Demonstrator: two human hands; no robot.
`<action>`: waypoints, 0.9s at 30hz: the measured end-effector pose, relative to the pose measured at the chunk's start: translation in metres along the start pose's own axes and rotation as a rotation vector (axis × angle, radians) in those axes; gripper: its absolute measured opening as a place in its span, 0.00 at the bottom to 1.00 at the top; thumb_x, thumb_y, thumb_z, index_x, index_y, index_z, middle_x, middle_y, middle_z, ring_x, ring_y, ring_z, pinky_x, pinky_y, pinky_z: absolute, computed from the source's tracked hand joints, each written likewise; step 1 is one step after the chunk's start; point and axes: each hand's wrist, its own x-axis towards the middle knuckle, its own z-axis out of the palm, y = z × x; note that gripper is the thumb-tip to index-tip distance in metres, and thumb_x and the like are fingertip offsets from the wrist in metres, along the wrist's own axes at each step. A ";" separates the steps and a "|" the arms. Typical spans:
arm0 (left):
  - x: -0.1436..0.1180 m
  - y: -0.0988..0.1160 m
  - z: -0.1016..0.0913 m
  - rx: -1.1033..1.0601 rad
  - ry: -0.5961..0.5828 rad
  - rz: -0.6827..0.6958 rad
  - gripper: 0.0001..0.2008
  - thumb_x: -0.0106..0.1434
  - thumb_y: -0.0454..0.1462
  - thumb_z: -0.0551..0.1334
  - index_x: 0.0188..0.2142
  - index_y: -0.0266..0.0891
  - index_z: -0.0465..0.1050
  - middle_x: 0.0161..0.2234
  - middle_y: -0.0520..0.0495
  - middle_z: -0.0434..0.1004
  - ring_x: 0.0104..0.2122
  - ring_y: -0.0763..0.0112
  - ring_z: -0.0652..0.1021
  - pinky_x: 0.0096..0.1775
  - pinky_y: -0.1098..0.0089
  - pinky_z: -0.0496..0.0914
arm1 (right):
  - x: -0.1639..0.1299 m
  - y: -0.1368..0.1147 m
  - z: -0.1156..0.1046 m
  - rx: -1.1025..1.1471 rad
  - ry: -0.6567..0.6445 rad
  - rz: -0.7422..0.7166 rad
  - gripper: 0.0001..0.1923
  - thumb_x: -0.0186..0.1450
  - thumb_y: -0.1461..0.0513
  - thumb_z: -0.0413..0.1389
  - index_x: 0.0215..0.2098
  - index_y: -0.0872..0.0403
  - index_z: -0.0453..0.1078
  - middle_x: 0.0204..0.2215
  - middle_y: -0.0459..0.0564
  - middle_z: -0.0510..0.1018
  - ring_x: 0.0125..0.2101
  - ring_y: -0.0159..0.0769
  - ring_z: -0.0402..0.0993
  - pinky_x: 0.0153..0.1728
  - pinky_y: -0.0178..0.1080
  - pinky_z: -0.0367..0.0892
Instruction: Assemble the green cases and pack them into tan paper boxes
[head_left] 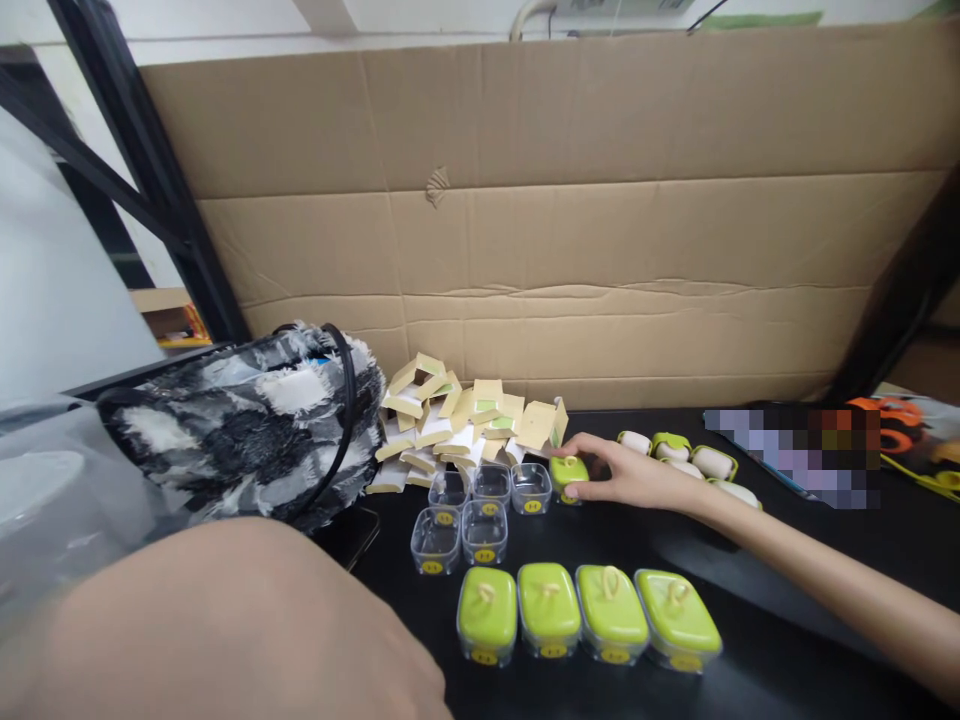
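My right hand (626, 472) reaches in from the right, thumb and fingers closed around a small clear container with a green lid (570, 468). That container has a yellow loop on top and stands at the right end of several lidless clear containers (484, 532) with yellow labels. Nearer to me is a row of several containers with green lids (549, 605), each with a yellow loop. A large blurred area of bare skin, seemingly my left hand (247, 630), fills the lower left; its fingers cannot be made out.
Small folded cardboard boxes (450, 425) lie piled behind the containers. Several white-and-green rounded items (712, 463) sit beyond my right wrist. A shaggy black-and-white bag (277, 430) stands left, near a dark phone-like slab (360, 535). A cardboard panel (562, 240) backs the black table.
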 end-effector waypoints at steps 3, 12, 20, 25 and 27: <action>0.022 0.029 -0.007 -0.130 -0.217 0.098 0.05 0.55 0.46 0.63 0.29 0.54 0.78 0.24 0.58 0.79 0.24 0.73 0.76 0.24 0.75 0.64 | -0.006 -0.005 -0.004 -0.020 -0.046 0.026 0.19 0.58 0.54 0.60 0.45 0.53 0.66 0.39 0.49 0.77 0.32 0.38 0.73 0.33 0.39 0.69; 0.113 -0.020 0.014 0.267 0.237 -0.200 0.09 0.63 0.40 0.58 0.42 0.41 0.69 0.36 0.50 0.74 0.38 0.66 0.74 0.39 0.70 0.67 | -0.033 -0.030 -0.016 -0.023 -0.237 -0.028 0.18 0.64 0.51 0.55 0.48 0.51 0.67 0.37 0.47 0.78 0.32 0.35 0.76 0.31 0.34 0.72; 0.129 -0.051 0.037 0.373 0.268 -0.267 0.27 0.54 0.50 0.67 0.48 0.35 0.70 0.50 0.36 0.68 0.56 0.45 0.62 0.57 0.52 0.56 | -0.020 -0.012 -0.030 -0.267 0.023 -0.059 0.16 0.70 0.54 0.47 0.48 0.52 0.70 0.42 0.50 0.79 0.42 0.40 0.76 0.44 0.42 0.71; 0.131 -0.053 0.043 0.390 0.261 -0.280 0.26 0.54 0.49 0.67 0.48 0.35 0.70 0.52 0.36 0.65 0.56 0.44 0.62 0.57 0.51 0.55 | -0.015 0.035 -0.036 -0.623 0.234 0.081 0.15 0.67 0.57 0.56 0.49 0.56 0.68 0.47 0.54 0.74 0.47 0.45 0.71 0.49 0.54 0.64; 0.132 -0.053 0.044 0.385 0.259 -0.282 0.24 0.55 0.48 0.66 0.47 0.36 0.71 0.51 0.36 0.66 0.56 0.44 0.62 0.56 0.51 0.57 | -0.015 0.047 -0.035 -0.701 0.236 0.105 0.14 0.67 0.57 0.56 0.49 0.55 0.68 0.48 0.52 0.73 0.45 0.42 0.72 0.47 0.51 0.67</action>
